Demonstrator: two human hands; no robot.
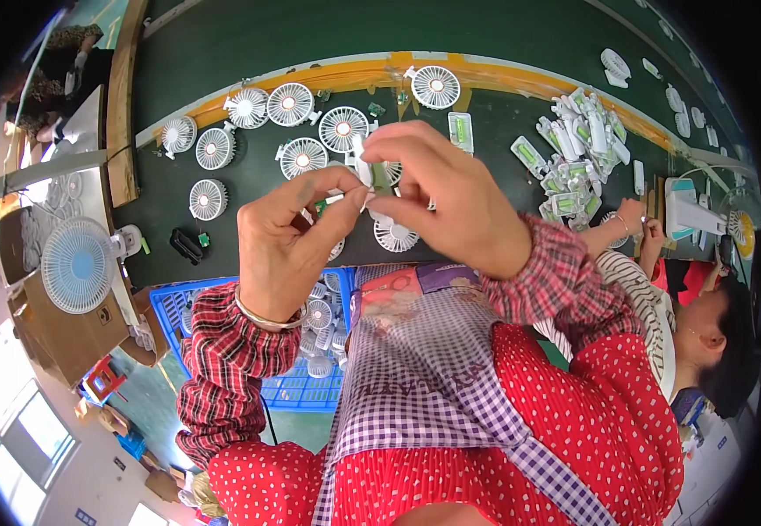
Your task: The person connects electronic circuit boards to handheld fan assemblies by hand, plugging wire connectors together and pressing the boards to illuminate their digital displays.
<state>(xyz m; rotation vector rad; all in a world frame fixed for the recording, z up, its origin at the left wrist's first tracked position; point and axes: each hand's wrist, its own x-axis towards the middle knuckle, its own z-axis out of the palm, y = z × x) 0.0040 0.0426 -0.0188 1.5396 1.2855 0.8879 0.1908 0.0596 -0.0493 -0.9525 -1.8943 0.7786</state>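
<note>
Above the table's near edge, both hands meet at a small white plastic fan handle (364,165) with a green part showing in it. My left hand (288,237) is closed in a pinch at the handle's lower end, thumb against forefinger. My right hand (455,202) curls round the handle's other side, fingers bent over it. The fingers cover much of the piece, so its details cannot be made out. Several white mini fan heads with round grilles lie just beyond and below the hands, among them a fan head (343,129) and another fan head (395,234).
A heap of white handle casings with green parts (573,158) lies to the right on the green table (485,188). A black casing (187,246) is at the left. Below the edge hangs a blue crate (301,394) of fan heads. A co-worker's hand (633,212) is at the right.
</note>
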